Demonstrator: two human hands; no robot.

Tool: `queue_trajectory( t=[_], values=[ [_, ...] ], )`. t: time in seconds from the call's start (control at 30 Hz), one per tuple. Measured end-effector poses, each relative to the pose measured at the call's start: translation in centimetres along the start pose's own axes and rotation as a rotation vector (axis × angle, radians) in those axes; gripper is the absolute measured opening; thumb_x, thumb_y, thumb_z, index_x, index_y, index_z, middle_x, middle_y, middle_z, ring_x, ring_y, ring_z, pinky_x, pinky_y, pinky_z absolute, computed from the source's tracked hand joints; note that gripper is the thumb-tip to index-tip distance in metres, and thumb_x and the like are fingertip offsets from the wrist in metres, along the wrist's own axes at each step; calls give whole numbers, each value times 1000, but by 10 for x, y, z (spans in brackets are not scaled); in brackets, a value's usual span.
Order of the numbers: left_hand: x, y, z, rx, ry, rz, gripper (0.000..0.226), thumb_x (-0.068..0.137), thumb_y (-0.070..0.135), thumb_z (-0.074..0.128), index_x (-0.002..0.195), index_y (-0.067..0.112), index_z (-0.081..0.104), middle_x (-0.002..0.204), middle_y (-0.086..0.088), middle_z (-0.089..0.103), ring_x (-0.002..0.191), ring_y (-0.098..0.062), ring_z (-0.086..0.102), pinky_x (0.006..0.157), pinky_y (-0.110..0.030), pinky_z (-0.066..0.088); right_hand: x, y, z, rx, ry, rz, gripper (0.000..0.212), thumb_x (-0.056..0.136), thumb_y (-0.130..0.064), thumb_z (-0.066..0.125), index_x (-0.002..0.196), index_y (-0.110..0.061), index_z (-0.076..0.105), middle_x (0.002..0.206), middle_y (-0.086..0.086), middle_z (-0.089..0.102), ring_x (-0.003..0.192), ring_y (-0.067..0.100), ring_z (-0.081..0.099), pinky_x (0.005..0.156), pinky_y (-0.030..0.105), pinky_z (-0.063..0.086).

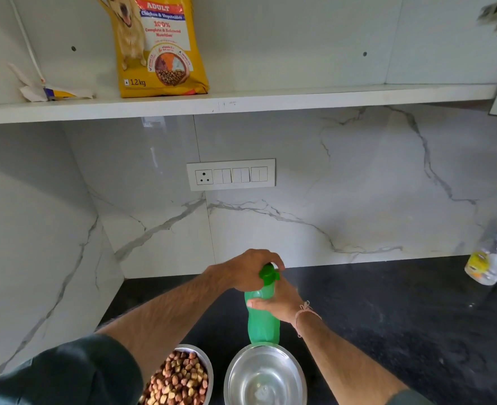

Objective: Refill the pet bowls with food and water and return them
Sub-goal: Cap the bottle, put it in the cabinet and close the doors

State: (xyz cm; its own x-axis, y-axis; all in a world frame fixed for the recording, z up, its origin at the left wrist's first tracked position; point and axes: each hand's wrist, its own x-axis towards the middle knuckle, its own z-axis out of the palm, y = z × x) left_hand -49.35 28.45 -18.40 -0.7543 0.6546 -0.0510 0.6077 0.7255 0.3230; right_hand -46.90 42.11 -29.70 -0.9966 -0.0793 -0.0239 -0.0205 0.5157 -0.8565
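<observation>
Green bottle (263,323): R hand (279,304) fingers clamp body, L hand (247,270) fingers grip cap (267,274); kibble (177,381) in L steel bowl (210,372).

bottle (263,320) behind bowl (266,375), bag (159,45) on shelf (300,99)

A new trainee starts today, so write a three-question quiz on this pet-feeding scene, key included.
1. True or false: the dog food bag stands on the shelf.
2. Which hand grips the cap of the green bottle? A) left hand B) right hand C) neither
3. Fill in: the left steel bowl holds ____.

Key: 1. true. 2. A; the right hand holds the bottle's body. 3. kibble.
</observation>
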Motion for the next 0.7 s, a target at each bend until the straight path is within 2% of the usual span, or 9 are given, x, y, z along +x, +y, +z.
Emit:
queue_trajectory(
  t=[0.07,0.13,0.2,0.27,0.3,0.4,0.47,0.63,0.7],
  values=[
    [-1,1,5,-10,49,-62,51,87,30,75,132,24,53,138,-1,47,124,-19,46,97,-32,49,0,0,0,6,1,-4,57,65,-47,90,112,-34,62,103,-15,71,95,10,70,89,33,61],
    [-2,1,10,-15,100,-151,55,86,44,76,131,23,52,129,-1,49,113,-18,51,86,-27,50,0,2,0,17,6,-1,61,63,-50,89,114,-35,60,104,-15,70,95,11,70,88,33,61],
    [-1,-2,11,-69,111,-115,48,84,24,78,127,21,57,125,-1,57,109,-17,55,82,-24,50,0,0,0,20,2,-1,63,62,-48,90,116,-36,58,104,-14,71,96,12,70,89,34,61],
    [-3,-8,11,-125,80,-58,52,78,1,73,124,21,61,127,0,60,115,-19,56,89,-28,54,-1,-2,-1,34,-4,-4,67,61,-44,91,118,-36,56,103,-12,72,96,12,70,90,36,60],
    [-5,-10,12,-149,69,-53,56,77,1,72,127,23,60,133,1,57,121,-19,54,94,-32,54,-2,-3,-1,37,-6,-1,67,62,-42,91,118,-35,56,103,-12,72,97,12,70,91,36,60],
    [-8,-8,21,-176,120,-130,69,76,40,82,135,32,48,142,2,40,129,-18,42,102,-40,51,-6,-4,-2,55,7,0,68,62,-44,91,119,-31,55,106,-11,71,99,12,70,91,36,60],
    [-9,-4,27,-216,174,-193,72,75,50,83,134,30,48,132,1,46,119,-18,49,96,-34,53,-9,-3,-1,68,32,9,68,61,-45,91,117,-30,57,105,-11,72,97,13,71,90,38,62],
    [-22,-8,21,-317,157,-119,74,75,10,80,136,31,43,124,3,59,108,-15,59,83,-24,55,-16,-16,-3,55,34,2,64,56,-44,90,111,-32,59,100,-12,73,94,10,71,88,37,61],
    [-32,-12,9,-414,166,-78,75,72,3,79,132,33,46,123,6,61,109,-13,60,87,-24,56,-20,-28,-11,62,5,-26,65,57,-40,92,112,-31,58,103,-9,73,96,11,71,90,39,61]
  ],
)
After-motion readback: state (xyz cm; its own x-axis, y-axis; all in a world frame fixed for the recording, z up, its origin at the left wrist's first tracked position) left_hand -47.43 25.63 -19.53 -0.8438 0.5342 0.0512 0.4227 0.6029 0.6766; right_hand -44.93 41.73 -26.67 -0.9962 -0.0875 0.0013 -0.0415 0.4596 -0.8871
